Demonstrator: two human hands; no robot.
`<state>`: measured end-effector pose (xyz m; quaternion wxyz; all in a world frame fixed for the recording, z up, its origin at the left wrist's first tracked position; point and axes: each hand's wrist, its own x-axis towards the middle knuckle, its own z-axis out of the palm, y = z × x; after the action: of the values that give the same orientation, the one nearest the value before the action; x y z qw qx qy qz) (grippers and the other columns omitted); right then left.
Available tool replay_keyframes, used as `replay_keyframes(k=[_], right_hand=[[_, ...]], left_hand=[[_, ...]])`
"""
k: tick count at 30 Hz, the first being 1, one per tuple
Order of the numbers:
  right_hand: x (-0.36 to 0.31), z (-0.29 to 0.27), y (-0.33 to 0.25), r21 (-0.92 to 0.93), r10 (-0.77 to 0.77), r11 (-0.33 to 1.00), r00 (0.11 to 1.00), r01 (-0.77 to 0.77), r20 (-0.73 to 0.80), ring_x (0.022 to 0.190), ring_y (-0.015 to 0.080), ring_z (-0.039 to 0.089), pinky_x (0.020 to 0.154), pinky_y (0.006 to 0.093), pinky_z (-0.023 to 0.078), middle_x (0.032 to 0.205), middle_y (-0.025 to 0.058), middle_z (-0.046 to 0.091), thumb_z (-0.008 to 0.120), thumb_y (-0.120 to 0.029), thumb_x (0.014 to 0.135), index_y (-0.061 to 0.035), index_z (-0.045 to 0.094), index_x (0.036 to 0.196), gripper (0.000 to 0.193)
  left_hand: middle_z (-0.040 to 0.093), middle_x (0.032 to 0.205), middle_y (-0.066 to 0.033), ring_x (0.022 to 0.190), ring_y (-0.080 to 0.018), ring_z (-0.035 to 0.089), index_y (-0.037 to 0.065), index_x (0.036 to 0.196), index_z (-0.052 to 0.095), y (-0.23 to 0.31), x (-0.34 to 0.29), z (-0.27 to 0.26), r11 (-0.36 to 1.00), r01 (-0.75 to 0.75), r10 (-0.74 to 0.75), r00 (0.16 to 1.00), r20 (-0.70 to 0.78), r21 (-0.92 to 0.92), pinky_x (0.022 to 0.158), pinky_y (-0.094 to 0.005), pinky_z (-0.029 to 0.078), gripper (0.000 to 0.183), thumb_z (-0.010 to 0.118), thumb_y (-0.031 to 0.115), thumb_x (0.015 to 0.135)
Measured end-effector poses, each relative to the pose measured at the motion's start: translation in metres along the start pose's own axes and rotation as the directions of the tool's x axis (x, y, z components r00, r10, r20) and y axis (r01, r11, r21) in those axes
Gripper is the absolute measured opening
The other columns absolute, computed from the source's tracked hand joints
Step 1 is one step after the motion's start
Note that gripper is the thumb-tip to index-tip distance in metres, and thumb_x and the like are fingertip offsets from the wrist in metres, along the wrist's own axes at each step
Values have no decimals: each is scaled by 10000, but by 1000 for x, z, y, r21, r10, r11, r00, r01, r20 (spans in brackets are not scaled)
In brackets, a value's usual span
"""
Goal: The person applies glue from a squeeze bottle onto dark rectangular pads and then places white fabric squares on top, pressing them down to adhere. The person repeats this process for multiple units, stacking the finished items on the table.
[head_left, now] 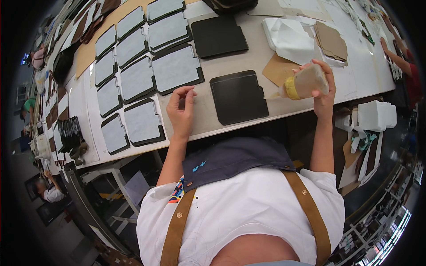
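Observation:
My right hand point(326, 88) is wrapped around a translucent squeeze bottle point(310, 83) with yellow tape about its neck. The bottle lies tipped over in the air, its nozzle pointing left at the right edge of a black panel point(237, 97). That panel lies flat on the table in front of me, with a notched right side. Left of it, my left hand point(181, 106) hovers near the table edge, fingers curled in toward the thumb, and nothing shows in them. Another black panel point(219, 36) lies just beyond. Black panels with pale grey sheets point(175, 68) on top stand in rows at the left.
White sheets point(288, 40), tan card pieces point(330, 42) and a brown card point(279, 70) lie at the far right. A bundle of black strips point(71, 135) sits at the left. Under the table at right are white and brown offcuts point(372, 116). Another person's arm point(397, 57) reaches in from the right.

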<state>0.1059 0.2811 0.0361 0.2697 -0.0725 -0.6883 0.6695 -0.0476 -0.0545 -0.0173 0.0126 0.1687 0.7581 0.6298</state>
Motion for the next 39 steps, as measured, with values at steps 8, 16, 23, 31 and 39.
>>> replay_keyframes(k=[8, 16, 23, 31, 39], right_hand=[[2, 10, 3, -32, -3, 999, 1000, 4, 27, 1084, 327, 669, 974, 466, 536, 1161, 142, 640, 841, -572, 689, -31, 477, 1379, 949], [-7, 5, -1, -23, 35, 999, 999, -34, 21, 1051, 324, 684, 963, 460, 546, 1131, 147, 654, 856, -567, 668, -20, 490, 1367, 960], [-36, -1, -5, 24, 145, 989, 985, -144, -95, 1112, 325, 660, 977, 445, 538, 1184, 153, 638, 814, -618, 702, 6, 447, 1388, 997], [-113, -1, -6, 339, 365, 915, 806, -218, -466, 1191, 222, 567, 1012, 405, 479, 1302, 122, 561, 709, -441, 909, -19, 431, 1390, 698], [-150, 48, -10, -192, -110, 981, 846, 9, -521, 1200, 250, 528, 1035, 382, 438, 1275, 167, 506, 838, -356, 795, -52, 320, 1325, 801]], left_hand=[[691, 914, -38, 835, -96, 650, 15, 1059, 682, 2, 0, 0, 1000, 0, 0, 1000, 0, -10, 731, -227, 495, 113, 621, 44, 968], [688, 913, -39, 846, -101, 652, 12, 1057, 677, 4, 0, 0, 1000, 12, -12, 1000, 3, -4, 748, -231, 497, 111, 619, 40, 968], [687, 908, -42, 835, -106, 643, 11, 1058, 679, 1, 0, 0, 1000, -8, 8, 1000, -3, 22, 748, -238, 495, 115, 621, 53, 968], [686, 916, -43, 848, -105, 631, 7, 1064, 676, -1, -1, -2, 999, -12, 12, 1000, -5, 32, 768, -243, 490, 126, 612, 70, 976], [678, 937, -43, 868, -97, 620, 5, 1084, 667, 2, -1, -2, 1000, 1, -1, 1000, 15, -3, 809, -236, 471, 141, 608, 85, 983]])
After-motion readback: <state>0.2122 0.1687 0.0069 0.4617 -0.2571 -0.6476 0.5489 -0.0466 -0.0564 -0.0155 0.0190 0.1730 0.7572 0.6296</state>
